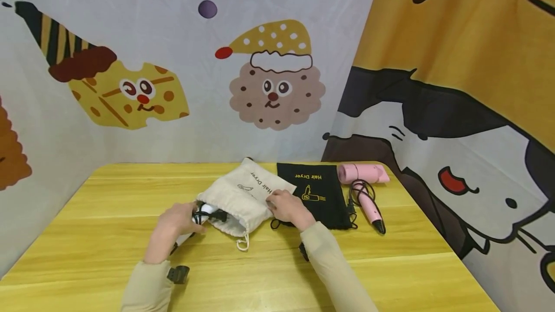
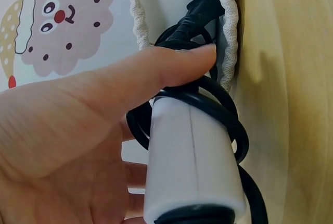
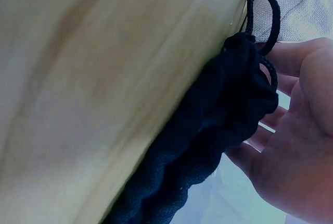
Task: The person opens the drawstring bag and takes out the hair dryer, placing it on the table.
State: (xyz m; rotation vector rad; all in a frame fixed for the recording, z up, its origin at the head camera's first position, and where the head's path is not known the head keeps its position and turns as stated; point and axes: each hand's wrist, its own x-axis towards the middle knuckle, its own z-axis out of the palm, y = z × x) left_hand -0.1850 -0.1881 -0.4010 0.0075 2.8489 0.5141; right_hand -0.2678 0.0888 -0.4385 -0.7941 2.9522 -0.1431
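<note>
A cream drawstring bag [image 1: 236, 182] printed "Hair Dryer" lies on the table with its mouth gaping toward me. My left hand [image 1: 175, 220] grips the white handle of a hair dryer [image 2: 195, 166] at that mouth. Its thumb presses over the black cord [image 2: 208, 107] wound round the handle, and the plug [image 2: 203, 13] points into the bag. The dryer's far part is hidden inside the cloth. At the bag's right edge, my right hand [image 1: 288, 207] holds the fabric with bent fingers. In the right wrist view a black bag [image 3: 203, 125] partly covers those fingers.
Right of the cream bag, the black "Hair Dryer" bag [image 1: 327, 213] lies flat, close to my right wrist. Beyond it sits a pink hair dryer [image 1: 364, 174] with its cord looped round the handle. A printed cloth [image 1: 173, 23] hangs behind the wooden table [image 1: 243, 283].
</note>
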